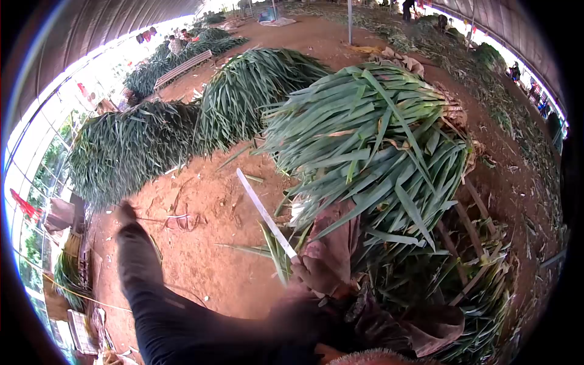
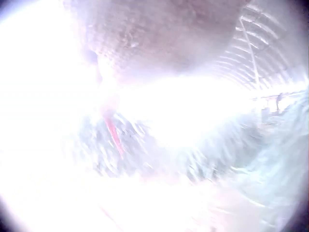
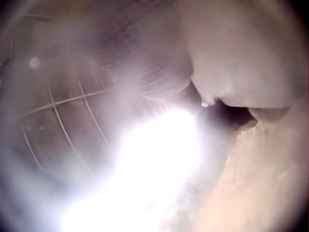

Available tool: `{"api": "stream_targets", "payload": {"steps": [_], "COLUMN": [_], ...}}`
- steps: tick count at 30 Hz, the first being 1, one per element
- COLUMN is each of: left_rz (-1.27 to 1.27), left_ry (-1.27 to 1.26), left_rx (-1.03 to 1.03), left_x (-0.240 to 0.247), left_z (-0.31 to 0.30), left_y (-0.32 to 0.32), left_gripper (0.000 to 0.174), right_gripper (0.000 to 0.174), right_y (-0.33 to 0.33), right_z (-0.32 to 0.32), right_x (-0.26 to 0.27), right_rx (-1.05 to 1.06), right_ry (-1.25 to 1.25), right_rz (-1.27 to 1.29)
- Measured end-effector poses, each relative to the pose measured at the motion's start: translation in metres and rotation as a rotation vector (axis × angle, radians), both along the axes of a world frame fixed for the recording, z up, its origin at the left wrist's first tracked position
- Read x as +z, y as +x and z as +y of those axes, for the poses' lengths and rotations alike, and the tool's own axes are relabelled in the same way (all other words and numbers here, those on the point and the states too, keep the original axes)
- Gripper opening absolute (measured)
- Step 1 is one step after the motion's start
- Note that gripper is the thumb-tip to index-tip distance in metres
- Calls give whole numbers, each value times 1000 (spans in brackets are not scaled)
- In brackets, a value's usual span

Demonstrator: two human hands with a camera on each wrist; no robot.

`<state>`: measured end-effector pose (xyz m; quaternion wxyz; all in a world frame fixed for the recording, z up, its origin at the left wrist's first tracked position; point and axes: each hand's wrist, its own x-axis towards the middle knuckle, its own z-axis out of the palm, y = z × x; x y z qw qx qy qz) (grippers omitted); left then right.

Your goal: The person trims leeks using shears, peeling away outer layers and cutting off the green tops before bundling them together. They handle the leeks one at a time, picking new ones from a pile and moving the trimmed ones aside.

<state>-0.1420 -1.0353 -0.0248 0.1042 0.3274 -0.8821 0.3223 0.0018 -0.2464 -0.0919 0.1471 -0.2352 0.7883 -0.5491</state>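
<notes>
My right hand (image 1: 319, 277), in a dull glove, grips a long straight knife (image 1: 266, 210) by its handle end, the pale blade slanting up and left over the soil. In the right wrist view, knit cloth (image 3: 145, 53) and glare hide most of the grip. My left arm reaches far out, and the blurred left hand (image 1: 126, 214) is at the lower edge of a heap of leeks (image 1: 131, 146). In the left wrist view, a thin red string (image 2: 114, 137) hangs from the overexposed left hand (image 2: 159, 34). Beside my right arm lies a big pile of leeks (image 1: 365, 134).
Another leek heap (image 1: 255, 91) stands farther back on the reddish soil (image 1: 213, 255). Wooden slats (image 1: 468, 225) and loose leaves lie at the right. A metal post (image 1: 350, 24) rises behind, and cut leaves litter the right side. A loose string (image 1: 182, 219) lies on the soil.
</notes>
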Motion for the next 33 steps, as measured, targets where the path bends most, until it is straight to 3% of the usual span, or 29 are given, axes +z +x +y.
{"api": "stream_targets", "payload": {"steps": [2,3,5,6,8,11,12,13,14,15,17,19,20,21,22,23,24,26,28,29,30,31,32,33], "left_rz": [266,346,433,448,442,497,407,422,240,292,182,184,186,121,116,-16,42,199,343,352,361,351,152,-51], "left_ry": [-19,-11,23,53,170,423,1225,1887,2064,2447,2536,2453,2406,2269,2091,1916,1940,1644,1214,1151,1083,1159,1235,1298], "left_rx": [106,94,20,-43,-233,-691,-686,-357,-713,-90,-255,-232,-227,-596,-933,-1101,-643,-360,-617,-719,-818,-919,-1084,-1247], "left_x": [112,150,183,179,126,-52,-83,-110,-154,-120,-156,-182,-195,-221,-230,-236,-207,-176,-155,-116,-76,-37,12,43], "left_z": [-4,10,52,76,128,242,305,370,409,476,522,524,524,496,477,451,449,442,451,480,511,550,598,651], "left_y": [7,12,18,20,24,33,49,66,87,105,119,117,112,112,112,114,123,93,50,40,31,28,30,29], "left_gripper": [46,50,60,65,76,51,36,25,23,22,22,22,23,26,31,37,50,73,84,82,81,77,75,73], "right_gripper": [29,29,29,29,30,34,36,36,35,35,35,44,47,50,57,60,53,47,47,47,49,52,58,67], "right_y": [-7,-8,-9,-13,-22,-27,-21,-20,-18,-15,-9,-3,-1,1,-1,11,14,29,50,63,78,92,95,91], "right_z": [-8,-16,-34,-51,-75,-107,-108,-110,-111,-113,-117,-124,-117,-106,-76,-51,-24,46,138,182,223,253,292,314], "right_x": [3,9,20,-5,-18,-71,-59,-56,-54,-55,-90,-117,-123,-106,-39,5,9,20,48,52,21,24,-6,-38], "right_rx": [90,75,45,9,-62,-125,-192,-178,-164,-153,36,333,139,-58,64,-122,-280,-639,-1063,-1251,-1398,-1446,-1401,-1446], "right_ry": [-247,-229,-194,-191,-113,215,163,217,272,326,417,744,529,303,215,190,88,30,227,327,288,311,230,-43], "right_rz": [-64,-94,-154,-261,-471,61,-87,-70,-56,-44,103,656,463,266,74,115,241,458,565,549,455,211,-89,-27]}}
